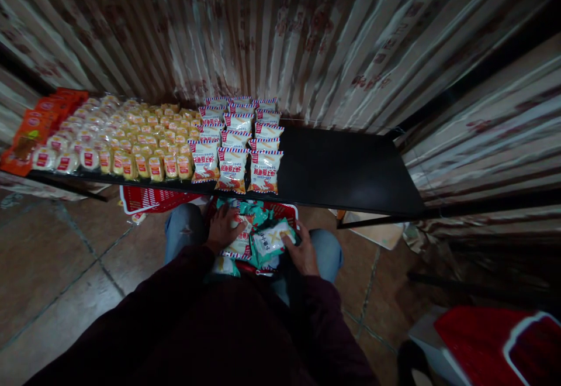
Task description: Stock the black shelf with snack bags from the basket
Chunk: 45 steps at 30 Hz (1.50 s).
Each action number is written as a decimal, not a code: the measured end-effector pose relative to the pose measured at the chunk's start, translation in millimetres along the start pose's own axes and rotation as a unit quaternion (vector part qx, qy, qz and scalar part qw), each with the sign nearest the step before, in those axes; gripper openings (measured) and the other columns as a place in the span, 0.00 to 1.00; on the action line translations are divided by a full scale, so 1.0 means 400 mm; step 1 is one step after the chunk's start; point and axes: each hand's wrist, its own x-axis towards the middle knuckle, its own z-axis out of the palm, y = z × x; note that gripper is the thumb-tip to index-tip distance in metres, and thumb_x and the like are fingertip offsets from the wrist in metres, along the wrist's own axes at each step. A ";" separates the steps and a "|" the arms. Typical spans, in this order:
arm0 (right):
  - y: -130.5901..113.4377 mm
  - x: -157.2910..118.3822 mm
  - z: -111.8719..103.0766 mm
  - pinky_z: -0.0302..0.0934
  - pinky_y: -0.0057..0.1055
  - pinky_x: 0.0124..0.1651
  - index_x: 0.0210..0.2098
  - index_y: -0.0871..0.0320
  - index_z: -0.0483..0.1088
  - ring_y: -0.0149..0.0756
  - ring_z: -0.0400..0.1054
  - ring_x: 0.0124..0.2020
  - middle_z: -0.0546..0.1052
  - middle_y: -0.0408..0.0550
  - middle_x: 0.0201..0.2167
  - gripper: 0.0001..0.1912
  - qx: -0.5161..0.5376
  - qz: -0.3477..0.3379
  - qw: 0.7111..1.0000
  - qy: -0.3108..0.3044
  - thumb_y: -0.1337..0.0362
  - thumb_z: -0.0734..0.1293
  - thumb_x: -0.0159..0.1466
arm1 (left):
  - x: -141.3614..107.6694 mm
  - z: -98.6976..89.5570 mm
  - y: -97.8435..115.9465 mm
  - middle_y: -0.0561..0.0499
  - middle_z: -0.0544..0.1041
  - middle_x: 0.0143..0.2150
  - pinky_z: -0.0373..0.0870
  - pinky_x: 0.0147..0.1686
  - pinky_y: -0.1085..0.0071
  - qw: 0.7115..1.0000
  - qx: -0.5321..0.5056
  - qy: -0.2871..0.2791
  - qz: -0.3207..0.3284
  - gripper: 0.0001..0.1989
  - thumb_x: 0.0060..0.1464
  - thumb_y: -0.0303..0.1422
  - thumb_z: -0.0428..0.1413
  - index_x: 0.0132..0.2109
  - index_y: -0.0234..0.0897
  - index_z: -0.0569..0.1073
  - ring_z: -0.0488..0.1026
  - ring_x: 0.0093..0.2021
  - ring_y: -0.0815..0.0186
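In my right hand (303, 252) I have a teal packet (270, 241) with a white panel and yellow marks. Left of it, at my left hand (224, 226), I see a white bag (239, 243) with red lettering. The basket (288, 212) around my grip is red. Beyond, I make out 1 black shelf (346, 166) and white-and-orange bags (232, 171) with red, white and blue striped tops; farther left, yellow snacks (156, 167) and white snacks (89, 158) with red labels, then orange packs (28, 131). The farther curtain (245, 23) wears beige-and-brown stripes and reddish motifs.
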 end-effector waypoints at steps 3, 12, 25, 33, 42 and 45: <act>0.017 0.085 0.060 0.58 0.40 0.57 0.54 0.66 0.63 0.46 0.66 0.53 0.72 0.64 0.52 0.31 -0.069 -0.002 0.990 0.122 0.53 0.63 0.57 | -0.020 0.026 0.059 0.39 0.63 0.64 0.59 0.58 0.45 0.999 0.013 0.025 0.036 0.20 0.53 0.43 0.58 0.52 0.41 0.70 0.59 0.63 0.46; 0.079 0.261 0.118 0.63 0.36 0.38 0.33 0.61 0.71 0.44 0.71 0.35 0.77 0.57 0.30 0.19 -0.069 0.073 0.963 0.248 0.55 0.55 0.60 | -0.014 -0.001 0.056 0.38 0.59 0.66 0.60 0.59 0.54 0.996 0.082 -0.031 -0.005 0.24 0.57 0.44 0.54 0.57 0.38 0.67 0.57 0.65 0.51; 0.067 0.036 0.183 0.51 0.46 0.63 0.63 0.65 0.58 0.51 0.49 0.67 0.56 0.64 0.65 0.30 -0.255 -0.168 0.952 0.024 0.56 0.55 0.66 | -0.017 0.034 0.082 0.34 0.50 0.70 0.51 0.60 0.40 0.988 0.086 -0.086 -0.101 0.36 0.58 0.48 0.51 0.68 0.37 0.52 0.44 0.69 0.43; 0.096 0.120 0.138 0.60 0.49 0.57 0.60 0.61 0.63 0.49 0.61 0.60 0.67 0.61 0.59 0.25 -0.256 -0.153 0.954 0.001 0.61 0.53 0.66 | -0.056 0.036 0.117 0.39 0.46 0.71 0.45 0.63 0.42 0.991 0.044 -0.123 -0.002 0.29 0.62 0.38 0.46 0.68 0.41 0.53 0.40 0.71 0.48; -0.025 -0.054 0.145 0.49 0.50 0.65 0.65 0.58 0.54 0.49 0.41 0.69 0.56 0.54 0.67 0.31 -0.263 -0.390 0.881 -0.056 0.56 0.60 0.66 | 0.004 0.003 0.097 0.40 0.53 0.69 0.45 0.66 0.48 0.975 -0.088 -0.180 -0.096 0.29 0.60 0.34 0.47 0.67 0.35 0.54 0.47 0.70 0.55; -0.029 -0.047 0.188 0.47 0.54 0.64 0.65 0.56 0.55 0.53 0.41 0.69 0.56 0.54 0.67 0.30 -0.299 -0.364 0.880 -0.059 0.56 0.61 0.65 | 0.019 -0.023 0.055 0.43 0.61 0.67 0.51 0.66 0.59 0.962 -0.175 -0.172 -0.118 0.25 0.60 0.32 0.46 0.63 0.36 0.61 0.56 0.67 0.60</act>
